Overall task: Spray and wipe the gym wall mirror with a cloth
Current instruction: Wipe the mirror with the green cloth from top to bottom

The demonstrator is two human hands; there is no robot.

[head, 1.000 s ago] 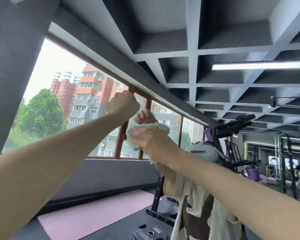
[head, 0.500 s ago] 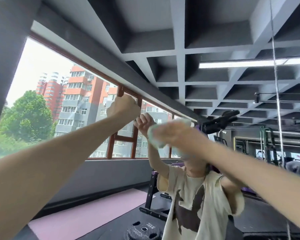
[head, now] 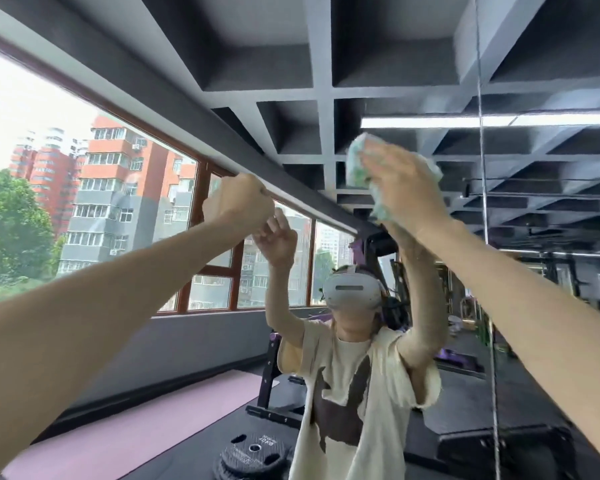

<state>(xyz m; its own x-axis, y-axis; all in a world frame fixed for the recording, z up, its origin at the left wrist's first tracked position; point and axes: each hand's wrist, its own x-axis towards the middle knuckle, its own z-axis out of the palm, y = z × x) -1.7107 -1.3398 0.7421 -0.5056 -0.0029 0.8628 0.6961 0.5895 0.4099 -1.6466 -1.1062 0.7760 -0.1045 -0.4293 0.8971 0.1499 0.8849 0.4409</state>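
Mirror point(head: 378, 64) filling the view, worked high up. Cloth point(head: 355, 161) bunched against it under the right hand point(head: 406, 181), fingers point(head: 383, 164) seemingly flat though blurred, likely for even pressure. Left hand point(head: 238, 202) alongside, fingers curled on nothing visible, knuckles near the mirror, probably bracing.

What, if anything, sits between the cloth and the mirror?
Nothing visible: the right hand presses the cloth against the mirror, high up. The left hand is raised off to the left, clear of it.
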